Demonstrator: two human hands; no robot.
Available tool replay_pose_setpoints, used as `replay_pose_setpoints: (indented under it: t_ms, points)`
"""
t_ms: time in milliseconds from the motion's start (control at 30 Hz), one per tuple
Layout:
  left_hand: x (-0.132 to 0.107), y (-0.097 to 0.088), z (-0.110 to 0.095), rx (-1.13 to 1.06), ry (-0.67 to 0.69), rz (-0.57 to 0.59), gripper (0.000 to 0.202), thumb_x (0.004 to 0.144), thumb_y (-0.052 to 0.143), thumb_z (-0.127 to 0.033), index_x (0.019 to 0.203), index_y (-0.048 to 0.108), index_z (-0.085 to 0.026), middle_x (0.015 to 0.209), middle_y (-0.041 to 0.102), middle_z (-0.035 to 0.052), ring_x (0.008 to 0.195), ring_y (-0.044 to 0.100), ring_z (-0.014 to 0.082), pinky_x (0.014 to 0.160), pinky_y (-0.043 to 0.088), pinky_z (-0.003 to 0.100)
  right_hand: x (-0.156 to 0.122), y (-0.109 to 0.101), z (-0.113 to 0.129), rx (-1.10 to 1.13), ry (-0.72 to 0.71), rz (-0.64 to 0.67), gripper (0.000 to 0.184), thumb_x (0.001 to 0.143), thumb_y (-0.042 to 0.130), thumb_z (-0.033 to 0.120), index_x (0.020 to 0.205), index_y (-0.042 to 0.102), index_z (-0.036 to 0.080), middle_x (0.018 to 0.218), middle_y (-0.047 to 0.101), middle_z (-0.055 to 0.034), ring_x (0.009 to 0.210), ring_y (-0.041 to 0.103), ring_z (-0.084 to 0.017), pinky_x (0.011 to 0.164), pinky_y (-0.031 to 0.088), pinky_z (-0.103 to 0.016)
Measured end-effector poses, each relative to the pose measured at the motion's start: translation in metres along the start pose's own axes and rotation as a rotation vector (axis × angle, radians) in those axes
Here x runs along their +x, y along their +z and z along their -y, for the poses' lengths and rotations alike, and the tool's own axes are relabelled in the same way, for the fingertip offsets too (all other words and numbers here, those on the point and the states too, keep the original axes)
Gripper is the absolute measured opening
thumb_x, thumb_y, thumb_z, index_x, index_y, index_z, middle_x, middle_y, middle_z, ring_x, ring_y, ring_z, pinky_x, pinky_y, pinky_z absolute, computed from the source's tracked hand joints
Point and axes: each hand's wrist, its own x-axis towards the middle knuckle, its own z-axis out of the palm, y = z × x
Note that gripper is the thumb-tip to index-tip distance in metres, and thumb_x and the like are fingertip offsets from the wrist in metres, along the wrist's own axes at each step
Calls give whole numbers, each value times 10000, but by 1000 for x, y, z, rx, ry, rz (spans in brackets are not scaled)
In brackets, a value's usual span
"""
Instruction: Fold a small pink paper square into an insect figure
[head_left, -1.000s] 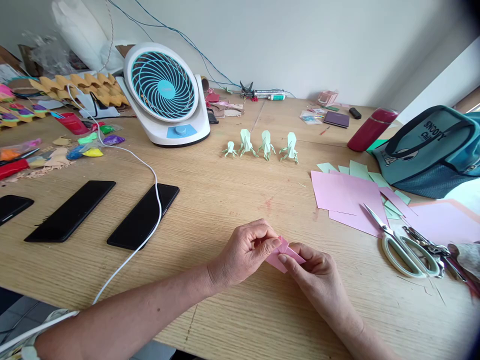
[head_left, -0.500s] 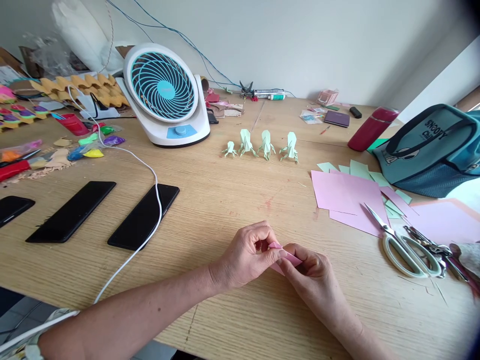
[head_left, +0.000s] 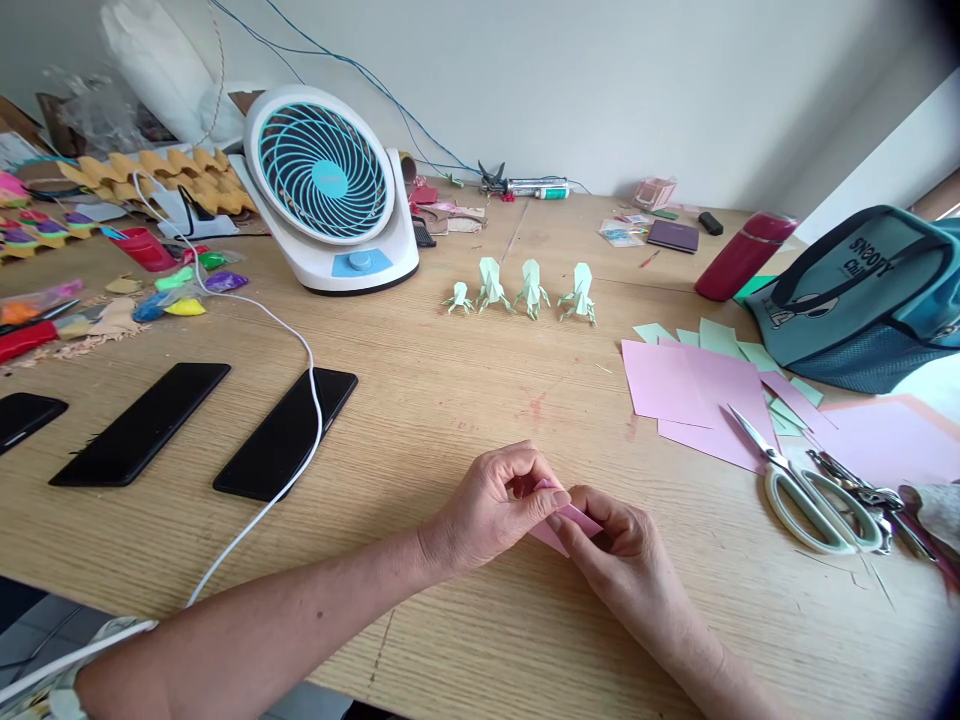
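A small folded piece of pink paper is held between both hands just above the front of the table. My left hand is closed on its left end, with the thumb lying across the top. Pinching the right end, my right hand has its thumb and forefinger on the paper. My fingers cover much of the folds. Farther back stand several pale green folded-paper figures with legs, one of them a larger figure and the leftmost a smaller figure.
On the right lie pink paper sheets, green paper pieces, scissors, a red flask and a teal bag. A white fan stands at the back left. Black phones lie front left, a white cable crossing one.
My left thumb has shifted slightly right over the pink paper, covering the fold at its top. More of the paper's lower left part shows. Both hands otherwise stay in place.
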Motion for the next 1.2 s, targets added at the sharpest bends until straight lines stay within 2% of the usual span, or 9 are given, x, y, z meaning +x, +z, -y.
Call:
replay_pose_setpoints:
  t_ms: [400, 567, 700, 1200]
  points:
    - [3, -2, -3, -38, -10, 12, 239, 877, 670, -266, 683, 613, -139, 677, 548, -15, 656, 491, 104, 645, 385, 237, -1, -1, 0, 24, -4, 15, 305, 890, 603, 405, 682, 588, 182, 597, 495, 19, 566, 398, -117, 501, 272, -239]
    - [3, -3, -2, -56, -2, -6, 252, 885, 676, -284, 690, 611, -138, 686, 544, -17, 655, 491, 98, 639, 385, 228, 0, 0, 3, 62, -3, -8, 300, 885, 603, 424, 706, 616, 184, 624, 526, 7, 574, 435, -126, 510, 321, -234]
    - [1, -2, -2, -77, -18, 9, 249, 876, 687, -298, 699, 617, -137, 691, 552, -11, 654, 510, 104, 635, 402, 232, 1, 0, 4, 67, -28, -26, 258, 883, 605, 393, 735, 617, 183, 658, 545, 2, 613, 477, -137, 553, 369, -236]
    - [2, 0, 2, -77, -5, -11, 267, 871, 698, -308, 684, 603, -142, 671, 540, -20, 643, 489, 99, 624, 389, 225, 1, 0, -1, 42, -71, -16, 217, 922, 561, 301, 737, 570, 188, 679, 537, 11, 630, 485, -133, 585, 376, -235]
